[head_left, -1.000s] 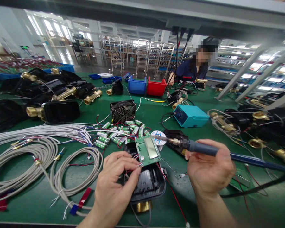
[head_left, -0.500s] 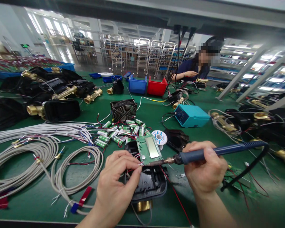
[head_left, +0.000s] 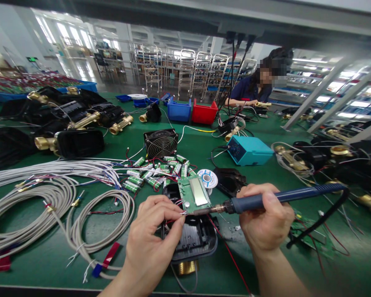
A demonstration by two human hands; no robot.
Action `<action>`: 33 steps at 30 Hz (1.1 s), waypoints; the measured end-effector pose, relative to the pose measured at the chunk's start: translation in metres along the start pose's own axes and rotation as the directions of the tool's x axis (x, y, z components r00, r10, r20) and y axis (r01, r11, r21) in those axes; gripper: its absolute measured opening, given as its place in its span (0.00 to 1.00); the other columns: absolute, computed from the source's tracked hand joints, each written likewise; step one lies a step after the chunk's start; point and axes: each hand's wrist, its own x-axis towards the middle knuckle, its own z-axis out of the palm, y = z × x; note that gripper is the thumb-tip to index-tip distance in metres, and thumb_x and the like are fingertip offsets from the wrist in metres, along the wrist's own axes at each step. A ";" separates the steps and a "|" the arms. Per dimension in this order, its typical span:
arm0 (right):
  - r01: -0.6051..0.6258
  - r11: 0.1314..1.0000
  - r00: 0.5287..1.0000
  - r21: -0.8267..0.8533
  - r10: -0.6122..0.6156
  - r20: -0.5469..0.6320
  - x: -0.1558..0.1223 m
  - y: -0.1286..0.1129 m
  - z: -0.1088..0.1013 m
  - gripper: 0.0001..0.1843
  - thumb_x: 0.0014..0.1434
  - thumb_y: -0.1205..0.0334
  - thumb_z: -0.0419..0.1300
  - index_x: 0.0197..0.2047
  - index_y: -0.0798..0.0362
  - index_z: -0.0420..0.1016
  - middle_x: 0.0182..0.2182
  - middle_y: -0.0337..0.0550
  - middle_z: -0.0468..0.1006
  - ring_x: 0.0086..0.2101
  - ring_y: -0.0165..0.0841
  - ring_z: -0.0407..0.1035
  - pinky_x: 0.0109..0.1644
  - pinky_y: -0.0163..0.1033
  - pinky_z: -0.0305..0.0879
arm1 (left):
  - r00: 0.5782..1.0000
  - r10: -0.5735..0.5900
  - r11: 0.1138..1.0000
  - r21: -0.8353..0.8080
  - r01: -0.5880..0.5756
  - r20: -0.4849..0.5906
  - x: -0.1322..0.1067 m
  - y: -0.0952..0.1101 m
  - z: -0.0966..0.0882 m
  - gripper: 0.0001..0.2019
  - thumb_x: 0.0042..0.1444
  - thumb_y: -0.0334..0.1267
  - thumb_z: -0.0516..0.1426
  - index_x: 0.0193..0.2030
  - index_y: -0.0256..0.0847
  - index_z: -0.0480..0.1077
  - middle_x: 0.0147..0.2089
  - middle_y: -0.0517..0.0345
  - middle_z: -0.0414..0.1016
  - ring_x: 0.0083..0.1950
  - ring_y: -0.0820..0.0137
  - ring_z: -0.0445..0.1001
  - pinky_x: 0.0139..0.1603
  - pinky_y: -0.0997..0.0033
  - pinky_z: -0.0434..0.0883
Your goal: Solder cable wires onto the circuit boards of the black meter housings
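My right hand (head_left: 266, 218) is wrapped round the blue handle of a soldering iron (head_left: 256, 202). Its tip points left and meets the lower edge of a green circuit board (head_left: 188, 194) with a pale display. At that same edge my left hand (head_left: 157, 231) pinches a thin wire (head_left: 183, 213) between thumb and fingertips, close to the iron's tip. The board rests on an opened black housing (head_left: 194, 243) with a brass fitting (head_left: 187, 268) below it. A solder spool (head_left: 207, 179) lies just behind the board.
Green-wrapped batteries (head_left: 148, 175) lie behind the board, near a black fan (head_left: 161, 143). Coiled grey cables (head_left: 102, 222) cover the left. A teal soldering station (head_left: 250, 150) stands back right. Blue (head_left: 179, 110) and red bins (head_left: 204, 113) stand farther off; a co-worker (head_left: 250, 90) sits across the bench.
My hands, the iron and the board have hardly moved. Across the bench, the co-worker's raised hand has come down to the brass part on the table.
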 end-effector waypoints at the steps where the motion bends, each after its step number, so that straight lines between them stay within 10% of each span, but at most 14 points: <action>1: -0.001 1.000 1.000 -0.006 0.001 0.001 0.000 0.000 0.000 0.14 0.56 0.59 0.57 0.21 0.51 0.74 0.17 0.38 0.70 0.18 0.31 0.64 0.20 0.36 0.58 | 1.000 0.001 1.000 0.001 -0.001 -0.002 0.000 0.000 0.000 0.09 0.57 0.28 0.59 0.28 0.44 0.73 0.31 0.61 0.81 0.41 0.64 0.75 0.43 0.62 0.71; 15: 0.000 1.000 1.000 0.014 0.000 -0.027 0.001 0.001 0.001 0.15 0.55 0.58 0.59 0.20 0.52 0.75 0.17 0.38 0.71 0.20 0.30 0.65 0.21 0.35 0.58 | 1.000 -0.005 1.000 -0.004 0.005 -0.008 -0.001 -0.001 0.003 0.09 0.58 0.28 0.60 0.28 0.44 0.73 0.32 0.63 0.80 0.41 0.66 0.74 0.44 0.64 0.70; 33: 0.034 0.999 0.930 -0.036 -0.045 -0.366 0.040 -0.010 -0.013 0.09 0.48 0.56 0.59 0.22 0.51 0.71 0.14 0.31 0.66 0.11 0.26 0.58 0.11 0.32 0.52 | 0.998 0.063 0.996 0.060 -0.064 0.015 -0.002 -0.006 0.002 0.09 0.60 0.29 0.59 0.30 0.45 0.73 0.33 0.62 0.81 0.43 0.64 0.75 0.43 0.64 0.73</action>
